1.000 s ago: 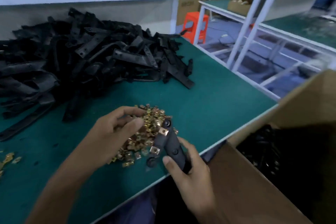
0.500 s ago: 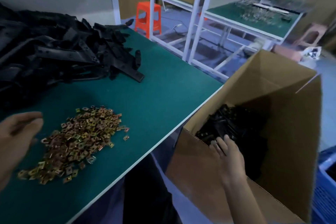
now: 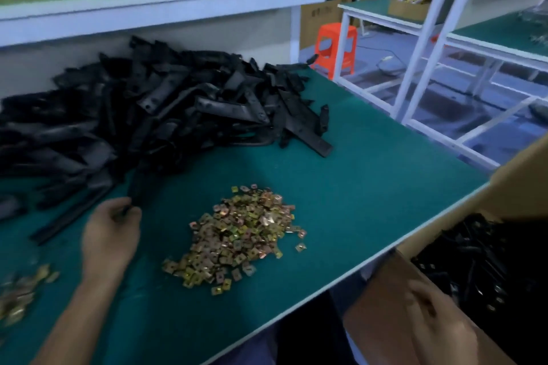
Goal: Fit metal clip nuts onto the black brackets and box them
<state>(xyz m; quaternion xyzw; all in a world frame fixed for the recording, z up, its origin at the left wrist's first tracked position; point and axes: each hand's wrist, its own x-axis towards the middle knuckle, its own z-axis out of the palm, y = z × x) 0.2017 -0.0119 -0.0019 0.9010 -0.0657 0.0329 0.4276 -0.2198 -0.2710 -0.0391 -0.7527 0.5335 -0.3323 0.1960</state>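
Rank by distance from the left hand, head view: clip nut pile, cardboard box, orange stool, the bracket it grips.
1. black bracket: gripped in the left hand.
2. clip nut pile: to its right, on the table.
3. cardboard box: off the table's right edge.
4. orange stool: floor, beyond the far end.

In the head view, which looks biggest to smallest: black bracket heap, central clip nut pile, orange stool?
1. black bracket heap
2. central clip nut pile
3. orange stool, though it stands farther away, so true size is unsure.
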